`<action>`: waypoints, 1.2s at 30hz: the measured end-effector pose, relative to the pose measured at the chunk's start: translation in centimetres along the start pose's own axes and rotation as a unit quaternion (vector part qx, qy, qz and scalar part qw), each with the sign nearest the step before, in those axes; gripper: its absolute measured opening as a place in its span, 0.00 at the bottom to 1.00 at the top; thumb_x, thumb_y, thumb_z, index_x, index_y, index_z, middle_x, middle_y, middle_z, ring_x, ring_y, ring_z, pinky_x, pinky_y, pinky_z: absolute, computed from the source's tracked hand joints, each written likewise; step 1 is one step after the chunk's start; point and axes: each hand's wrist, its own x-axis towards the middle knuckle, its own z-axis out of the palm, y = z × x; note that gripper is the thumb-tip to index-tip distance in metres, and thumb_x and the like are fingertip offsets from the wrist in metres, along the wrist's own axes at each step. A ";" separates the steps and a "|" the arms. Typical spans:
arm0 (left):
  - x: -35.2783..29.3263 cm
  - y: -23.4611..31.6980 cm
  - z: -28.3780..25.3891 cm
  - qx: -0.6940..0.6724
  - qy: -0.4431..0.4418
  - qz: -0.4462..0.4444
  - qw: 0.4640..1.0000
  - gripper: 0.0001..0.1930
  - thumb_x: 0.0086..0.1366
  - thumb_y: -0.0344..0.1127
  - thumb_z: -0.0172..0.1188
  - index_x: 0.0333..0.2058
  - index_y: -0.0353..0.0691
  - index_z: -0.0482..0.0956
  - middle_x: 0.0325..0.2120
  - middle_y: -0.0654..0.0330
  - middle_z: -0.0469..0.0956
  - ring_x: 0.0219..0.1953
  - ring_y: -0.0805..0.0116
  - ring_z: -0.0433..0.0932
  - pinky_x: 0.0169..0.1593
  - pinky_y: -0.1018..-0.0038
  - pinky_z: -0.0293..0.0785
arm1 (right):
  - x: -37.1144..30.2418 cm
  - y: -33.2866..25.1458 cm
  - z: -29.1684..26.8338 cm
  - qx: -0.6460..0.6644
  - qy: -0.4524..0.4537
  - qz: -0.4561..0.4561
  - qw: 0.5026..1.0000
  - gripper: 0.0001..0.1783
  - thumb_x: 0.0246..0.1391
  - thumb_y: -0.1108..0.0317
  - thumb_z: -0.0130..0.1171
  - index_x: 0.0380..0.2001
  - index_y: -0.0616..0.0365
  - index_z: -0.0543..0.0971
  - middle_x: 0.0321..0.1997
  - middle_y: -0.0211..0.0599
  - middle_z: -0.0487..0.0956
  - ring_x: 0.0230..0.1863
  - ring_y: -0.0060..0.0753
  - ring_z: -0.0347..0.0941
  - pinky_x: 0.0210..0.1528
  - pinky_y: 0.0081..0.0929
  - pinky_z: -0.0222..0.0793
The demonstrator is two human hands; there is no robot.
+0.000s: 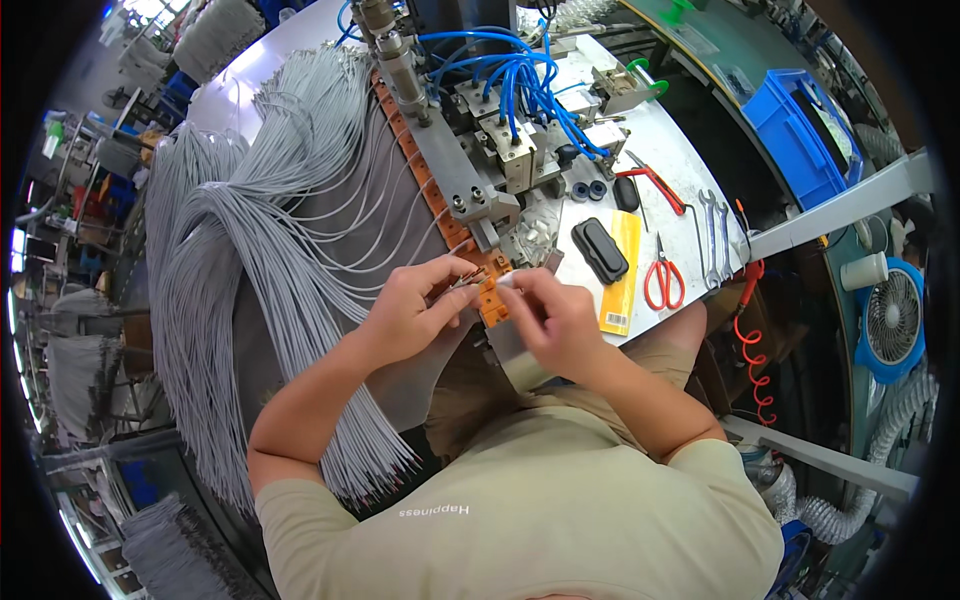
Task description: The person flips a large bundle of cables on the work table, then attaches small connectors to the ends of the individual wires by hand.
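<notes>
My left hand (412, 312) is closed in a pinch beside the orange fixture strip (493, 300); a thin, pale piece shows at its fingertips, too small to name. On the strip's other side, my right hand (560, 322) pinches a small white piece (506, 279) between thumb and forefinger. Both hands meet at the near end of the strip, which runs away under a metal bar (445, 165) of the machine. To the left, a large bundle of thin grey cables (225, 215) spreads over the table, with single cables leading to the strip.
Blue air hoses (520, 70) top the machine. Clear small parts (535, 238) lie behind my right hand. On the white table are a black case (600, 250), a yellow packet (621, 270), red-handled scissors (664, 284) and wrenches (711, 240). Farther right are a blue bin (790, 140) and fan (890, 318).
</notes>
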 end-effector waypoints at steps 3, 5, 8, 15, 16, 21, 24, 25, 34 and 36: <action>0.0 -0.6 0.4 0.082 0.015 0.045 0.996 0.12 0.68 0.28 0.58 0.48 0.31 0.77 0.31 0.60 0.83 0.24 0.79 0.77 0.30 0.80 0.74 | 0.4 0.4 0.7 -0.098 0.004 -0.153 0.983 0.05 0.61 0.73 0.61 0.38 0.62 0.78 0.19 0.29 0.77 0.17 0.17 0.69 0.19 0.19 0.61; 0.0 -0.7 0.4 0.123 0.023 0.067 0.990 0.12 0.68 0.29 0.58 0.48 0.31 0.76 0.31 0.59 0.83 0.24 0.79 0.78 0.30 0.80 0.74 | 0.2 0.3 0.7 -0.065 -0.017 -0.092 0.993 0.05 0.60 0.74 0.61 0.38 0.63 0.78 0.19 0.31 0.77 0.17 0.18 0.71 0.19 0.19 0.63; -0.1 -0.2 0.7 0.078 0.031 0.037 0.996 0.10 0.67 0.29 0.60 0.46 0.33 0.78 0.31 0.58 0.83 0.26 0.77 0.79 0.31 0.79 0.75 | 0.1 0.4 0.8 -0.039 -0.032 -0.051 0.997 0.05 0.60 0.75 0.61 0.39 0.64 0.78 0.19 0.32 0.77 0.17 0.19 0.72 0.20 0.19 0.64; 0.0 -0.1 0.2 0.206 0.021 0.105 0.973 0.10 0.66 0.29 0.60 0.45 0.33 0.78 0.30 0.56 0.82 0.25 0.72 0.81 0.32 0.79 0.75 | 0.1 0.2 0.9 -0.019 -0.047 -0.018 0.999 0.06 0.61 0.74 0.60 0.40 0.64 0.77 0.20 0.33 0.77 0.17 0.18 0.72 0.20 0.18 0.64; 0.1 -0.2 0.2 0.243 0.025 0.143 0.959 0.10 0.66 0.29 0.59 0.45 0.33 0.78 0.30 0.56 0.82 0.25 0.71 0.81 0.32 0.79 0.75 | 0.1 0.1 0.8 0.014 -0.062 0.029 0.998 0.06 0.61 0.74 0.60 0.40 0.64 0.77 0.21 0.33 0.77 0.18 0.18 0.72 0.21 0.18 0.64; -0.1 -0.5 -0.1 0.315 0.010 0.190 0.930 0.09 0.67 0.29 0.58 0.45 0.34 0.78 0.27 0.57 0.81 0.24 0.70 0.80 0.31 0.77 0.74 | 0.6 -0.2 0.5 0.106 -0.123 0.120 0.979 0.07 0.60 0.73 0.61 0.39 0.64 0.75 0.23 0.33 0.77 0.22 0.20 0.72 0.24 0.18 0.66; -0.2 0.7 0.1 0.006 -0.034 -0.038 0.999 0.07 0.65 0.28 0.59 0.41 0.35 0.80 0.28 0.57 0.81 0.28 0.66 0.80 0.34 0.74 0.74 | 1.0 0.4 -0.1 0.066 -0.127 0.041 0.989 0.07 0.59 0.72 0.62 0.37 0.63 0.75 0.24 0.33 0.75 0.25 0.23 0.72 0.27 0.21 0.67; -0.2 0.8 0.1 0.007 -0.034 -0.037 0.999 0.07 0.65 0.28 0.59 0.41 0.35 0.80 0.28 0.57 0.81 0.28 0.66 0.80 0.34 0.74 0.74 | 1.1 0.7 -0.2 0.012 -0.115 -0.037 0.993 0.07 0.59 0.72 0.62 0.36 0.63 0.75 0.25 0.33 0.75 0.26 0.25 0.72 0.29 0.23 0.67; -0.1 0.6 0.7 0.251 0.092 0.184 0.946 0.09 0.62 0.26 0.62 0.41 0.35 0.82 0.30 0.56 0.82 0.32 0.64 0.81 0.36 0.75 0.75 | 1.7 1.3 0.1 -0.121 -0.005 -0.095 0.988 0.07 0.55 0.75 0.64 0.32 0.58 0.74 0.26 0.37 0.72 0.26 0.40 0.65 0.31 0.33 0.60; 0.1 0.8 0.8 0.274 0.147 0.295 0.904 0.10 0.62 0.25 0.62 0.42 0.36 0.83 0.29 0.56 0.82 0.30 0.64 0.80 0.35 0.76 0.75 | 1.5 1.1 0.2 -0.124 -0.001 -0.129 0.984 0.07 0.55 0.75 0.64 0.32 0.58 0.74 0.25 0.37 0.72 0.26 0.40 0.65 0.31 0.33 0.60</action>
